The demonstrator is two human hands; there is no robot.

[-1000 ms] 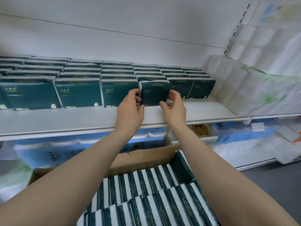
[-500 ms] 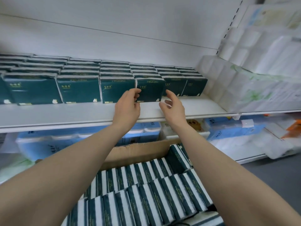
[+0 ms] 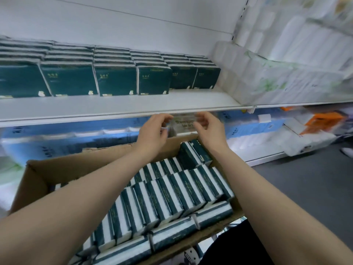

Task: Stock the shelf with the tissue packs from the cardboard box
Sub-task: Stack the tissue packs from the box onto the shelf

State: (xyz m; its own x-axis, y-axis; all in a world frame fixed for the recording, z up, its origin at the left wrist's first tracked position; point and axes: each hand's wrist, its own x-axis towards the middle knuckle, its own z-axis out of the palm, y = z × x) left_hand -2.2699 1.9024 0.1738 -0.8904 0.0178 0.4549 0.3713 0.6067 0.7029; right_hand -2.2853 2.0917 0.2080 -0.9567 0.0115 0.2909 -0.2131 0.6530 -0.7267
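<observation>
Dark green tissue packs stand in rows on the white shelf (image 3: 114, 109); the pack just set down (image 3: 153, 80) stands at the front of its row. Below me the cardboard box (image 3: 47, 169) holds several green-and-white tissue packs (image 3: 172, 190) on edge. My left hand (image 3: 152, 131) and my right hand (image 3: 209, 129) hover empty just under the shelf's front edge, above the far side of the box. Their fingers are loosely curled and hold nothing.
White toilet-roll bundles (image 3: 277, 69) fill the shelf section to the right. Blue tissue bundles (image 3: 66, 138) lie on the lower shelf behind the box. Orange packs (image 3: 322, 119) sit low at the right, above grey floor (image 3: 305, 178).
Both hands let go of the pack on the shelf and drew back down and toward me, now below the shelf edge. The view tilted down toward the box.
</observation>
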